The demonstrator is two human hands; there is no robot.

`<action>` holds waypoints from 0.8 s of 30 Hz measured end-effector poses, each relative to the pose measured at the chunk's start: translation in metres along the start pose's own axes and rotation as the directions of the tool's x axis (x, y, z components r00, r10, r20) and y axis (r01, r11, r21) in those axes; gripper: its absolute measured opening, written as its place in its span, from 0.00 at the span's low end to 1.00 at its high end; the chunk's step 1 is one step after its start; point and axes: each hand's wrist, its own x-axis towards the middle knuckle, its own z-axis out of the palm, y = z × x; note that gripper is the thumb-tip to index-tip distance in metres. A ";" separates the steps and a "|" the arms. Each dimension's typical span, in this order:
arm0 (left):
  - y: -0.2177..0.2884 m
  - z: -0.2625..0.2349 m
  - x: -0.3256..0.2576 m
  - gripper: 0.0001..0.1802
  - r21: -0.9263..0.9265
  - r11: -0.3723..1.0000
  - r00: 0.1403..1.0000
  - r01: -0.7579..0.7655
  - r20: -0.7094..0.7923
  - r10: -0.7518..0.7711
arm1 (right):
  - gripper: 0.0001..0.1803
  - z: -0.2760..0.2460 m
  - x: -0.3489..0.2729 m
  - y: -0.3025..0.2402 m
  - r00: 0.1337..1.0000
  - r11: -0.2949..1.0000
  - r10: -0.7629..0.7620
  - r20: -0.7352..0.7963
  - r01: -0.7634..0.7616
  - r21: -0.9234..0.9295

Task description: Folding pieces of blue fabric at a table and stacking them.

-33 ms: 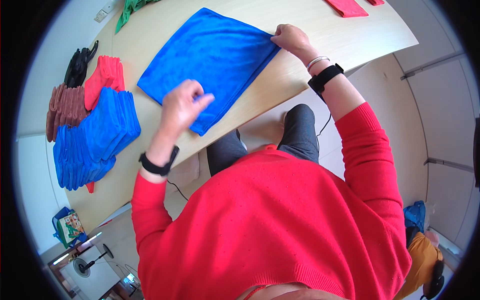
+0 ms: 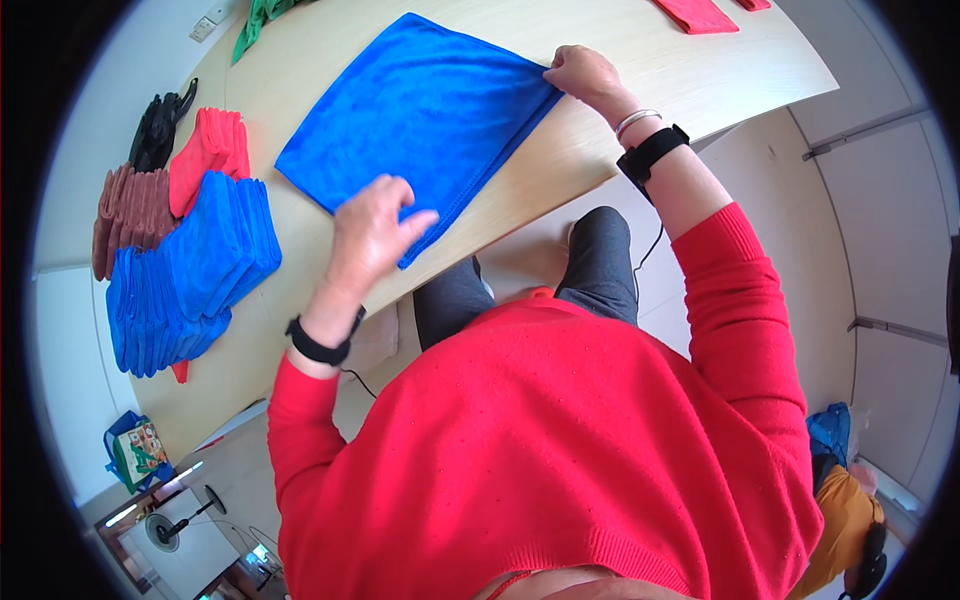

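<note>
A blue cloth (image 2: 420, 115), which looks like a plush towel, lies folded over on the pale table (image 2: 690, 85). Its near edge shows two layers with a stitched hem. My right hand (image 2: 585, 76) pinches the corner at the cloth's right end. My left hand (image 2: 374, 228) is over the near left end of the cloth, thumb and fingers apart and nothing held. Part of the cloth's near left edge is hidden beneath that hand; whether they touch I cannot tell.
On the left are stacked folded blue cloths (image 2: 215, 240), brown cloths (image 2: 130, 220) and red cloths (image 2: 208, 150), with a black bundle (image 2: 155, 130) behind. A green cloth (image 2: 262, 18) sits at the far edge, a red cloth (image 2: 697, 12) at the far right. The table's near edge runs before my legs.
My left hand has shifted slightly toward me and to the right, along the cloth's near end, its thumb farther from the fingers. My right hand keeps its pinch on the corner.
</note>
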 end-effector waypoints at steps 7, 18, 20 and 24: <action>0.004 0.025 -0.038 0.06 0.063 0.998 0.984 0.002 -0.176 0.009 | 0.15 -0.005 0.010 -0.001 0.999 1.000 0.002 0.046 -0.002 0.007; 0.004 0.027 -0.047 0.04 0.263 0.960 0.969 -0.095 -0.198 0.150 | 0.15 -0.011 -0.019 0.004 0.999 0.999 0.019 0.030 -0.018 -0.046; 0.005 0.027 -0.048 0.04 0.282 0.952 0.962 -0.123 -0.203 0.184 | 0.15 -0.014 -0.026 0.003 0.998 0.997 0.039 0.052 -0.035 -0.069; 0.008 0.023 -0.051 0.05 0.295 0.948 0.935 -0.117 -0.290 0.206 | 0.14 -0.022 -0.029 0.001 0.995 0.997 0.073 0.066 -0.075 0.022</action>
